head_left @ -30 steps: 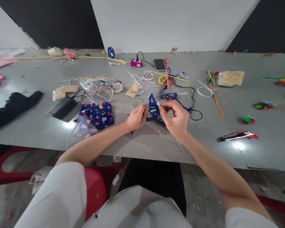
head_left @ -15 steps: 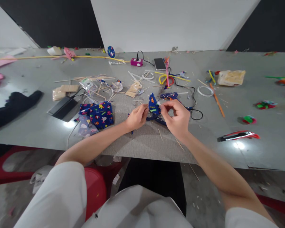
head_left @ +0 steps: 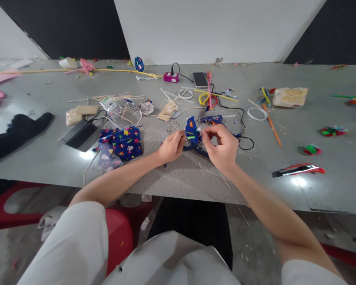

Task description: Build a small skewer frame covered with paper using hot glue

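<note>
A small piece of blue patterned fabric (head_left: 191, 130) is held up between my two hands over the table's near middle. My left hand (head_left: 172, 145) is closed, its thumb and fingertips pinching the fabric's left edge. From the other side my right hand (head_left: 221, 146) pinches the fabric at a small whitish bit along its right edge. Behind and below them lie a blue glue gun (head_left: 212, 118) and what looks like dark blue scissor handles, partly covered by the hands. A larger folded cloth (head_left: 124, 144) with the same print rests left of my left forearm.
A red and black utility knife (head_left: 299, 170) lies at the right, near an orange stick (head_left: 272, 126). Wooden sticks (head_left: 167, 111), a white tape ring (head_left: 257, 114) and a phone (head_left: 199, 80) are scattered behind. A black power adapter (head_left: 78, 134) sits at the left.
The blue fabric piece has turned slightly between my fingers, its pointed top now looking rounder. Both hands stay almost in place.
</note>
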Available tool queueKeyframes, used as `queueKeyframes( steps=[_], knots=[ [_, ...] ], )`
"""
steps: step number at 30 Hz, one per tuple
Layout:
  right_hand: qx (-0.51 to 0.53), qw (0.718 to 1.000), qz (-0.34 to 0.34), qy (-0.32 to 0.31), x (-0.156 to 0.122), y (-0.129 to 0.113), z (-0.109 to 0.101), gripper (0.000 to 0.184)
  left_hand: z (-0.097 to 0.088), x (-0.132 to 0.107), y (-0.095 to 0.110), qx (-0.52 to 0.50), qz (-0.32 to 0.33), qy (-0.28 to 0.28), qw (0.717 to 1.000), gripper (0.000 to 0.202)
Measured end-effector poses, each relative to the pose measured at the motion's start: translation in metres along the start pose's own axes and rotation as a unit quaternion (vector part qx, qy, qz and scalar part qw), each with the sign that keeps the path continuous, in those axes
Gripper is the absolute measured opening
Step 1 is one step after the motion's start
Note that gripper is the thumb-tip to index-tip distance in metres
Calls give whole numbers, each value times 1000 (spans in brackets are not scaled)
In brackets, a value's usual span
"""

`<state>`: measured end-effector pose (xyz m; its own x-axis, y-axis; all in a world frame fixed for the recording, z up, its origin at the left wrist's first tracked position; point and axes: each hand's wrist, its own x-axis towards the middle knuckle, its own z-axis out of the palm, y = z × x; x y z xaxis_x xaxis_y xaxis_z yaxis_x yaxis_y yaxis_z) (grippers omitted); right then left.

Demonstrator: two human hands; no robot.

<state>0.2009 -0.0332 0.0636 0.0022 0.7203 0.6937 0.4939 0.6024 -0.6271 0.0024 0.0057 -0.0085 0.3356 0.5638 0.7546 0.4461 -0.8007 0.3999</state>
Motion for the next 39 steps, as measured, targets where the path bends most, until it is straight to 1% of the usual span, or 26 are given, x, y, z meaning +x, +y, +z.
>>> queueKeyframes(
  steps=[4,10,18,28,39],
  knots=[
    [-1,1000,1,0,0,0,0,13,0,0,0,-2,9,2,1000,22],
    [0,1000,7,-2,-1,1,0,13,0,-1,0,-4,3,-11,1000,22],
    [-5,1000,5,-4,-1,0,0,14,0,0,-1,-19,14,-1,1000,21],
    [-6,1000,9,-8,-1,1,0,15,0,0,0,-25,0,-13,1000,26],
    [0,1000,-11,-7,-2,3,0,11,0,3,2,-52,9,-4,999,25]
  ],
)
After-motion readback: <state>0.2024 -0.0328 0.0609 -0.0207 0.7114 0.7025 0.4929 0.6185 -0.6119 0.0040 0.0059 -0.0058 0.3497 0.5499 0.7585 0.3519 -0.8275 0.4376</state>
